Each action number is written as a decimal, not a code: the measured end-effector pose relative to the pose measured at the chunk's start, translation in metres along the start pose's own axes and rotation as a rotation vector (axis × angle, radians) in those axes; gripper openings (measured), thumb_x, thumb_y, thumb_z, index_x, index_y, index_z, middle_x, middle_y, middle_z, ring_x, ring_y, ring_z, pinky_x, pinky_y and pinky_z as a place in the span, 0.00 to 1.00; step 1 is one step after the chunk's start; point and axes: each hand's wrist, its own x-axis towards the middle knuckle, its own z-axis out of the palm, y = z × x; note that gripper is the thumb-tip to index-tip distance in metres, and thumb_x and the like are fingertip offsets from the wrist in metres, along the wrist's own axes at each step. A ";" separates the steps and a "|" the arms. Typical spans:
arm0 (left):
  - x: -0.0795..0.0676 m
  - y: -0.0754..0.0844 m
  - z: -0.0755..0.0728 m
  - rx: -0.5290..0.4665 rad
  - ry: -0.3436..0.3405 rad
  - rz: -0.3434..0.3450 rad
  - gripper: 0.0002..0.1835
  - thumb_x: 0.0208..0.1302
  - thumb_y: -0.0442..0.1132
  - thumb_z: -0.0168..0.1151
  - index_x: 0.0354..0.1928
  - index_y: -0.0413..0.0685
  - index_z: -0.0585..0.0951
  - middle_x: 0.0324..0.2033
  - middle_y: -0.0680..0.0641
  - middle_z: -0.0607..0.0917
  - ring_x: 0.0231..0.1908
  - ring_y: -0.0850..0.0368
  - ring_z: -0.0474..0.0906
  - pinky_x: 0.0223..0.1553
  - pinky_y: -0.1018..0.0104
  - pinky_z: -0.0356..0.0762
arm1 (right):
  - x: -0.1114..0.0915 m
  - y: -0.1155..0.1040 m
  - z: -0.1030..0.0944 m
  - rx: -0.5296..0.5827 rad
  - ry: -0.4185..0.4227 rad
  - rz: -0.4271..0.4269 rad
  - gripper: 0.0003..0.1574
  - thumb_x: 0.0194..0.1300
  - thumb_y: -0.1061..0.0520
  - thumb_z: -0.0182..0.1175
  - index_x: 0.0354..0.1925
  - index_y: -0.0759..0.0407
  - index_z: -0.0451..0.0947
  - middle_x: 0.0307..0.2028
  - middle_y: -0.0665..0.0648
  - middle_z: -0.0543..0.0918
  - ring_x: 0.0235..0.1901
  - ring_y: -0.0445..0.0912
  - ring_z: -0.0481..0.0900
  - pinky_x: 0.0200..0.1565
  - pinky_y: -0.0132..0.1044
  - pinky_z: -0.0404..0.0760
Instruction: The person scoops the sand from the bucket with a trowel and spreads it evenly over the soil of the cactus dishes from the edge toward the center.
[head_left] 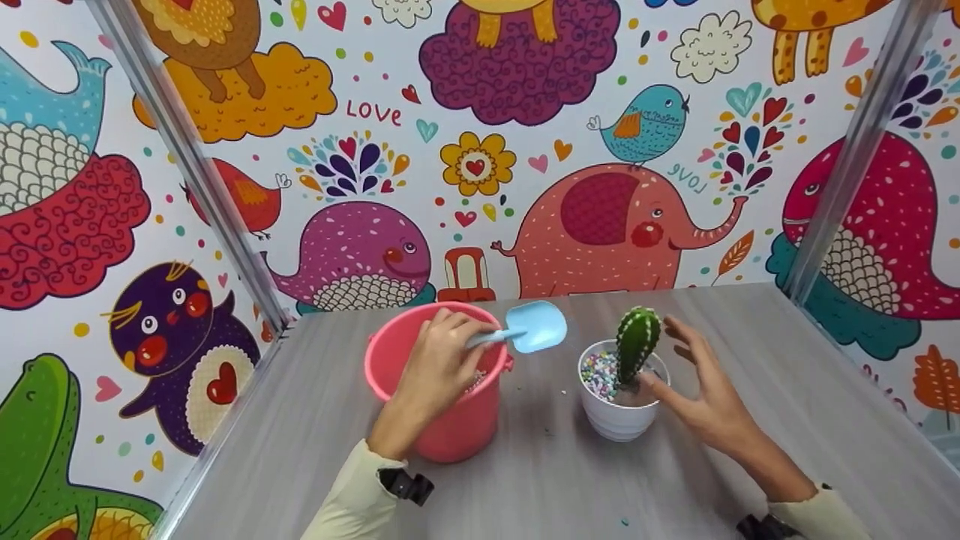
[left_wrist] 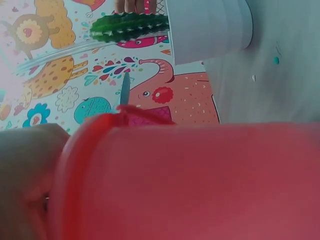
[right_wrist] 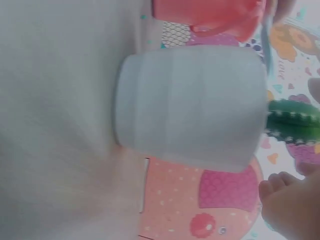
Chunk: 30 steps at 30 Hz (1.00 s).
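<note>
My left hand grips the handle of a light blue toy shovel over the rim of a pink bucket. The scoop points right, toward a white ribbed pot. In that pot a green cactus stands leaning slightly right, with multicoloured pebbles filling the left part around it. My right hand is beside the cactus, thumb over the pot's rim and fingers spread behind. In the right wrist view, a gap shows between the right fingers and the cactus. The left wrist view is mostly blocked by the bucket.
The grey table has a few stray pebbles, one green pebble near the front. A wall printed with cartoon animals closes off the back, with metal posts at the corners. Some pebbles show inside the bucket.
</note>
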 end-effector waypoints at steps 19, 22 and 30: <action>-0.033 -0.040 -0.036 -0.178 -0.009 -0.172 0.10 0.67 0.36 0.77 0.49 0.48 0.93 0.45 0.50 0.93 0.53 0.53 0.83 0.64 0.48 0.81 | -0.004 -0.081 0.008 0.171 0.120 -0.228 0.39 0.70 0.71 0.68 0.75 0.54 0.72 0.75 0.55 0.73 0.77 0.44 0.68 0.74 0.24 0.67; -0.040 -0.047 -0.040 -0.182 -0.002 -0.183 0.10 0.66 0.35 0.78 0.49 0.47 0.93 0.44 0.49 0.93 0.53 0.52 0.85 0.64 0.47 0.81 | -0.003 -0.091 0.017 0.235 0.109 -0.267 0.39 0.69 0.72 0.67 0.74 0.56 0.73 0.74 0.56 0.75 0.75 0.49 0.70 0.74 0.26 0.69; -0.048 -0.062 -0.049 -0.146 -0.003 -0.201 0.10 0.65 0.34 0.79 0.48 0.46 0.93 0.43 0.49 0.94 0.46 0.54 0.83 0.53 0.54 0.82 | 0.007 -0.095 0.053 0.300 0.020 -0.400 0.37 0.68 0.73 0.66 0.72 0.59 0.75 0.70 0.61 0.78 0.72 0.49 0.75 0.74 0.30 0.70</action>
